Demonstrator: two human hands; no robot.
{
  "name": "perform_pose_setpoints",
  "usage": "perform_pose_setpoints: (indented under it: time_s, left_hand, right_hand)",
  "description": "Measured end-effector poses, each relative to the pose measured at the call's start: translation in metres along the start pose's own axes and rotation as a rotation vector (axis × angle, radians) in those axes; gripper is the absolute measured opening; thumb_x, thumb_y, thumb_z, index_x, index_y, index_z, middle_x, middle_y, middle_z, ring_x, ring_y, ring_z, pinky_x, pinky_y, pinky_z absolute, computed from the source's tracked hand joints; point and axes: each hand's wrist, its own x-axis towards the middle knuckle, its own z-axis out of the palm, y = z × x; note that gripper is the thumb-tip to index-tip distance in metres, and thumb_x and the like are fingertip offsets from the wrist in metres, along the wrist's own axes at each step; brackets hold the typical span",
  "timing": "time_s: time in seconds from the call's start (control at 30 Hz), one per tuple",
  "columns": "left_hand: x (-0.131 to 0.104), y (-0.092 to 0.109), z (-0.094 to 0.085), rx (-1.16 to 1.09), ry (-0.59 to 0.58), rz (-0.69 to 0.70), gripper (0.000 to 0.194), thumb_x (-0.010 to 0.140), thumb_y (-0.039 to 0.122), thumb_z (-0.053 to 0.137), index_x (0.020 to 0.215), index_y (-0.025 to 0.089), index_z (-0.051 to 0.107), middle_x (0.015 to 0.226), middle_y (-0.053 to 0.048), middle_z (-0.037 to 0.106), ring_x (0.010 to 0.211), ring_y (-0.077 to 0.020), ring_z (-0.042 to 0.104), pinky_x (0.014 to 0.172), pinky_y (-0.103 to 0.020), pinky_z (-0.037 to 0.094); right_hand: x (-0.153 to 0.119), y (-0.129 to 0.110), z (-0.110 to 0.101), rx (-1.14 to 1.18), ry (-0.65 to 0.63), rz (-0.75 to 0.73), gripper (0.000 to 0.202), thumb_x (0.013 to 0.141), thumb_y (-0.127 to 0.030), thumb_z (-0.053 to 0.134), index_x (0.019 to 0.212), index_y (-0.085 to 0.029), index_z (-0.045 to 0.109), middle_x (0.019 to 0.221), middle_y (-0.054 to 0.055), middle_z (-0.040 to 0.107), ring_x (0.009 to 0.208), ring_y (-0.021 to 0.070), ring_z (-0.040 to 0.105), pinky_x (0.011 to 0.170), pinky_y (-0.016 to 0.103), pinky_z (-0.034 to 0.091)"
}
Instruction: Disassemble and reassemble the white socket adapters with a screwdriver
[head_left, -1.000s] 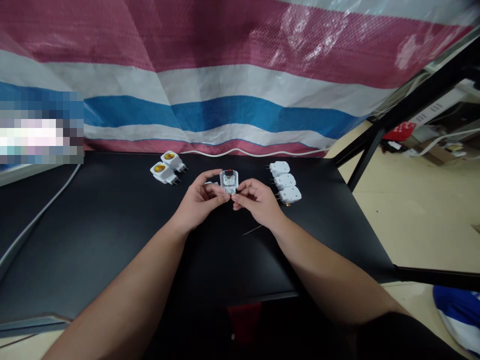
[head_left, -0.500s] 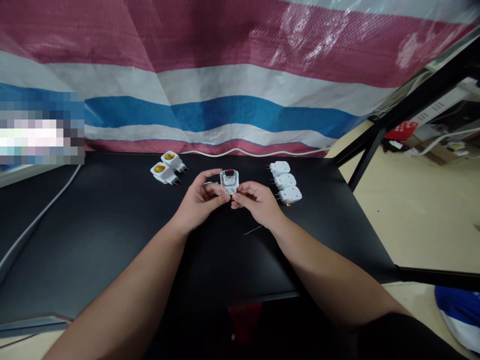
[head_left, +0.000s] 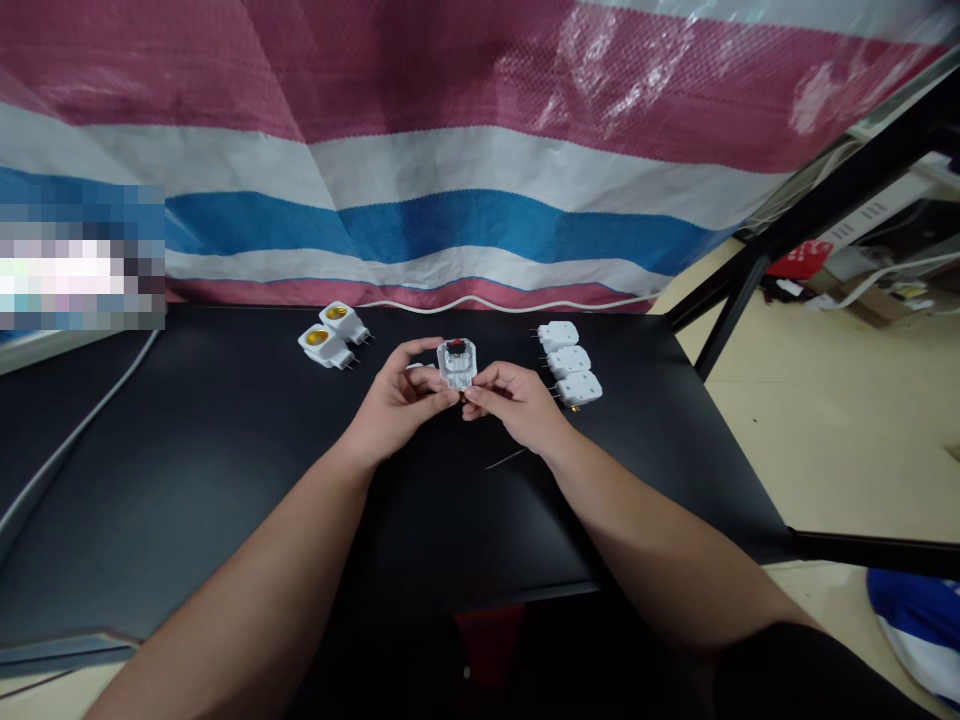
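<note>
Between my hands is a white plastic plug housing (head_left: 457,372), its open inside facing me, with a small black and red switch (head_left: 456,347) near its top. My left hand (head_left: 405,395) grips its left side and lower edge with thumb and fingers. With thumb and bent fingers, my right hand (head_left: 510,398) pinches the lower right corner. Behind my left fingers a bit of another white part (head_left: 421,366) shows, mostly hidden. To the left lie two white plug-in lamp sockets (head_left: 321,345) with brass-coloured insides. Three white pronged plug pieces (head_left: 568,361) form a row on the right.
A black table (head_left: 225,480) carries everything. A thin dark wire or rod (head_left: 505,459) lies near my right wrist. White cables run along the back edge and down the left. Behind hangs a striped sheet (head_left: 465,220); a black metal frame (head_left: 731,310) stands right.
The housing has tipped slightly, so more of its inside faces me. Both hands keep their hold; the whole view has shifted a touch.
</note>
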Motion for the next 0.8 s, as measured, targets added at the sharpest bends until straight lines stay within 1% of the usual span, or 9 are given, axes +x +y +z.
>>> perform_pose_setpoints:
  time_s: [0.33,0.5,0.7,0.8]
  left_hand:
    - [-0.0003,-0.0011,-0.0006,0.001,-0.017,0.011,0.067,0.082,0.013,0.092,0.138,0.025,0.058,0.090,0.001,0.079,0.082,-0.0106,0.075,0.085,-0.022,0.063]
    - [-0.0008,-0.0006,0.0004,0.021,-0.011,-0.005,0.067,0.082,0.015,0.092,0.137,0.025,0.057,0.091,0.000,0.078,0.083,-0.0119,0.075,0.085,-0.023,0.063]
    - [-0.0014,-0.0010,0.0002,0.048,-0.023,0.004,0.064,0.085,0.015,0.090,0.139,0.024,0.057,0.090,0.000,0.077,0.083,-0.0119,0.074,0.084,-0.024,0.062]
    - [-0.0021,0.0005,0.0005,0.053,-0.036,0.006,0.063,0.085,0.016,0.089,0.139,0.024,0.057,0.092,-0.001,0.077,0.084,-0.0131,0.075,0.085,-0.026,0.063]
  right_hand:
    - [-0.0010,-0.0029,0.0000,-0.042,0.006,0.015,0.039,0.079,-0.050,0.093,0.087,-0.021,0.068,0.077,-0.002,0.074,0.071,0.0162,0.078,0.076,0.036,0.071]
    - [-0.0017,-0.0024,0.0007,-0.051,0.001,0.021,0.039,0.079,-0.049,0.093,0.086,-0.021,0.067,0.076,-0.002,0.074,0.070,0.0158,0.078,0.075,0.035,0.070]
    - [-0.0018,-0.0006,0.0030,-0.025,0.012,0.040,0.041,0.075,-0.048,0.096,0.084,-0.020,0.067,0.074,-0.002,0.075,0.068,0.0158,0.078,0.073,0.034,0.071]
    - [-0.0023,-0.0023,0.0041,-0.018,0.002,0.057,0.039,0.074,-0.047,0.096,0.083,-0.020,0.069,0.074,-0.001,0.076,0.069,0.0160,0.078,0.073,0.034,0.070]
